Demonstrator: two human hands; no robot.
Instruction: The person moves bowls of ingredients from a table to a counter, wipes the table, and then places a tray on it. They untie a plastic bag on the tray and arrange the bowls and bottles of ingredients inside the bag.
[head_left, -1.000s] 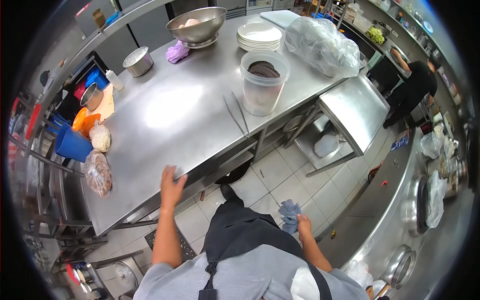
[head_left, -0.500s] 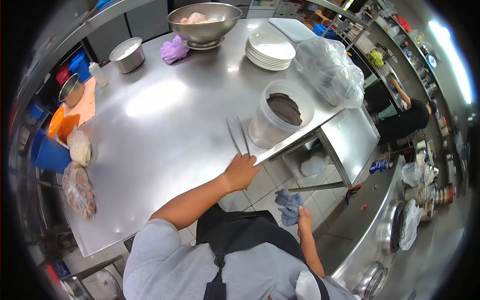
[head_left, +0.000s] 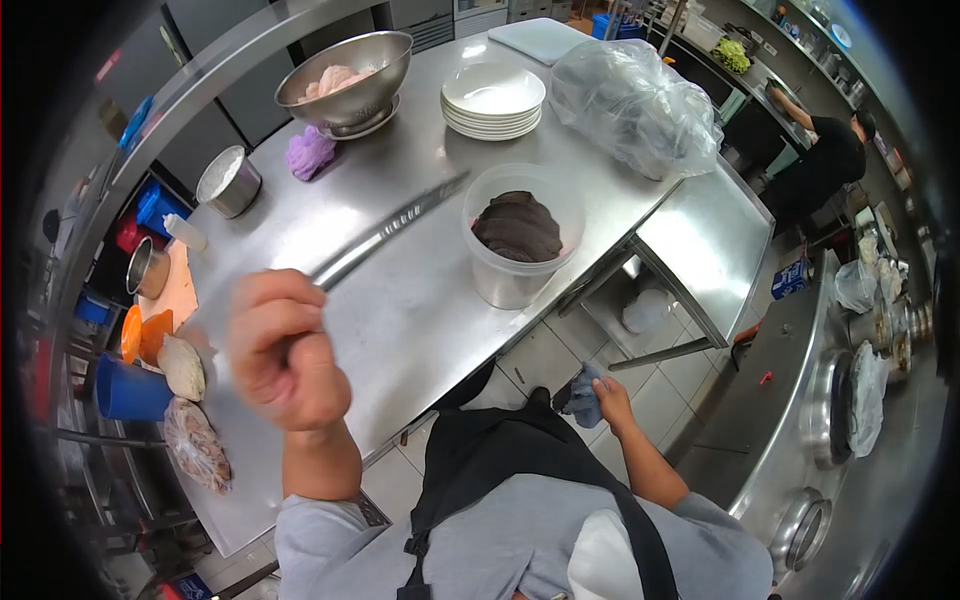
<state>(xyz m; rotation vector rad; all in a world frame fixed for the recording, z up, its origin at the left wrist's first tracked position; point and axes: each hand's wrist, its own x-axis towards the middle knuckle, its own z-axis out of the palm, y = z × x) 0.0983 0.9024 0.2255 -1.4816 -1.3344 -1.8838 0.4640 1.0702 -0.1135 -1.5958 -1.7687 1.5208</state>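
Note:
My left hand (head_left: 290,350) is raised above the steel table (head_left: 400,330), its fingers closed around metal tongs (head_left: 390,230) that point up and to the right. The tongs' tips end near a clear plastic tub (head_left: 510,285) with a dark brown mass (head_left: 518,228) inside. Low at my right side, beyond the table's edge, my right hand (head_left: 613,402) grips a crumpled blue-grey cloth (head_left: 580,396).
Steel bowl with pale meat (head_left: 365,85), purple cloth (head_left: 310,153), stacked white plates (head_left: 492,100) and clear plastic bag (head_left: 635,105) stand at the back. Left: flour pot (head_left: 230,183), blue container (head_left: 130,388). A person (head_left: 830,160) stands at far right.
My left hand has lifted the tongs off the table edge and moved up and left, closer to the camera. My right hand still holds the cloth. The view has shifted.

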